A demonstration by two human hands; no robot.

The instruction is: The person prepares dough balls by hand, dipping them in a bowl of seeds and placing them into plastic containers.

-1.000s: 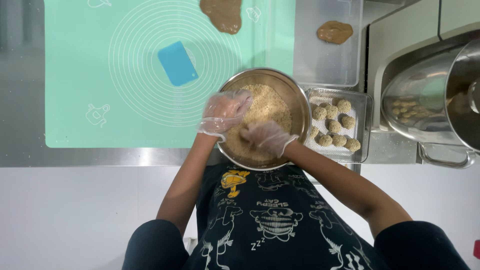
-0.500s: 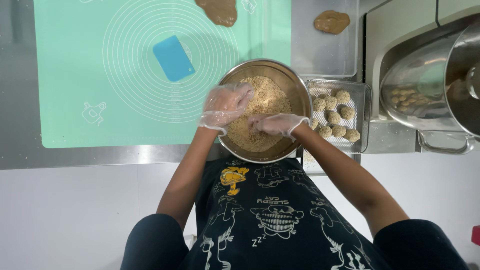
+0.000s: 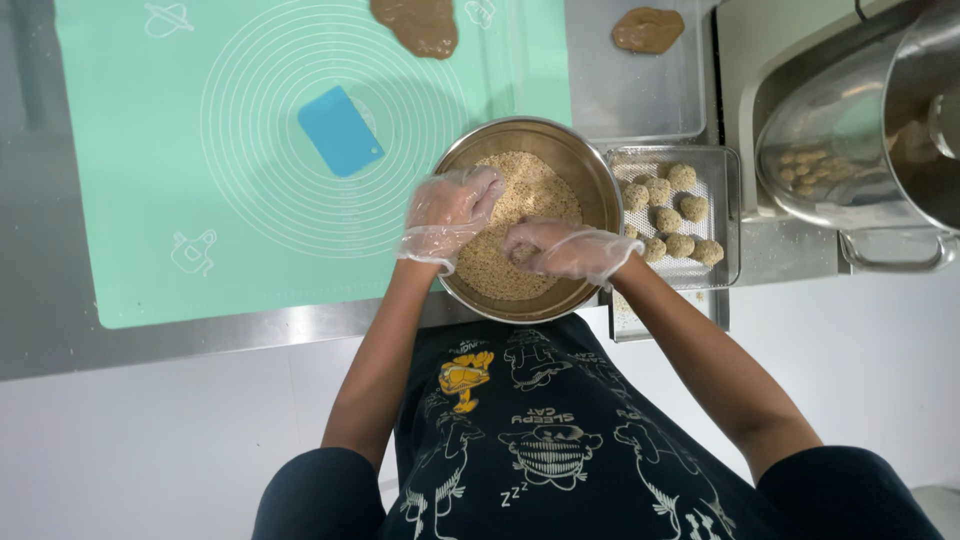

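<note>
Both gloved hands work inside the steel bowl [image 3: 528, 215] of pale crumbs, at the near edge of the surface [image 3: 60, 340]. The left hand [image 3: 450, 215] is loosely cupped over the crumbs; the right hand [image 3: 565, 250] curls closed, on what is hidden. Crumbs could spill over the rim, or the bowl could tip off the edge.

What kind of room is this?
Probably a bakery kitchen: a turquoise silicone rolling mat on a steel counter, a round metal bowl of crumbs, and a small metal tray of coated dough balls.
</note>
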